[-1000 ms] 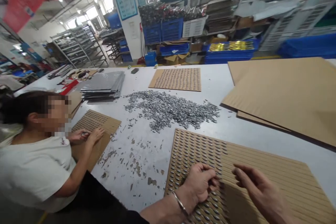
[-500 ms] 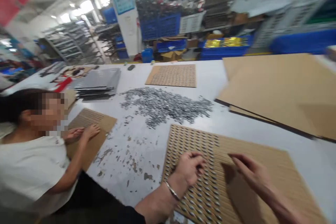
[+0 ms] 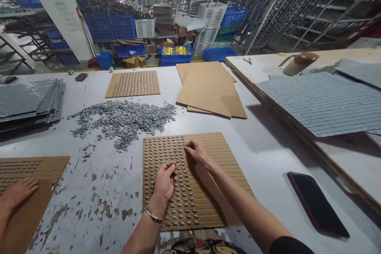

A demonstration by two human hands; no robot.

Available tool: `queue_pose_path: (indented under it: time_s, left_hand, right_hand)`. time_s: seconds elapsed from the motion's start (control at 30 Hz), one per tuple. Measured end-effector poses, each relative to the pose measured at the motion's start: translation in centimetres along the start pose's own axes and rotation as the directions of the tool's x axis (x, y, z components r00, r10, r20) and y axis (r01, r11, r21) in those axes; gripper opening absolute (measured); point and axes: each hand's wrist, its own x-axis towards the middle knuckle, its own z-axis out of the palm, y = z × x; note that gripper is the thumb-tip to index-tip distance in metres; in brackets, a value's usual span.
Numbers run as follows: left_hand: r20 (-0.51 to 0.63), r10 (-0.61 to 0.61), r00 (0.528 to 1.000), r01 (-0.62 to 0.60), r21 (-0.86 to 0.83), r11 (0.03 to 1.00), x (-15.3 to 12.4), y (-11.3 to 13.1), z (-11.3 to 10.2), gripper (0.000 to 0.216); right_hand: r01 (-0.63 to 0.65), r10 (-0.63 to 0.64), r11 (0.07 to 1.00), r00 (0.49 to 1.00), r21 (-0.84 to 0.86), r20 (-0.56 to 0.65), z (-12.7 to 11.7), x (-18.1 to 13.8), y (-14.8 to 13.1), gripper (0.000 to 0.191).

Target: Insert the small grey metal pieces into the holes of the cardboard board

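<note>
Small metal pieces (image 3: pixel 125 118), heaped far-left of the near slotted board (image 3: pixel 229 166), were judged light, rigid and slippery, best pinched at mid-length by fingertips; left hand (image 3: pixel 164 180) was curled round a few, right hand (image 3: pixel 197 153) pinched over the board, contents indiscernible.

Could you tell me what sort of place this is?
Most likely a factory assembly floor: a heap of small metal pieces lies on a long worktable with slotted cardboard sheets, and blue crates and metal racks stand behind.

You're on a factory floor: stacked blue crates (image 3: pixel 114 25), metal racks (image 3: pixel 300 4), a long worktop (image 3: pixel 268 143) heaped with small metal parts (image 3: pixel 122 119).
</note>
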Motion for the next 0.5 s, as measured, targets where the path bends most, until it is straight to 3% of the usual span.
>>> queue_pose_path:
  time_s: [0.3,0.5]
  left_hand:
    - [-0.009,-0.014,1.000,0.015,0.023,1.000,0.2,0.0,0.2,0.037]
    - [-0.009,-0.006,1.000,0.006,-0.003,1.000,0.2,-0.2,0.2,0.037]
  right_hand:
    - [-0.015,0.018,0.995,0.999,-0.094,0.028,-0.5,1.3,-0.9,0.003]
    - [-0.016,0.017,0.998,1.000,-0.061,0.009,-0.8,0.7,-1.1,0.006]
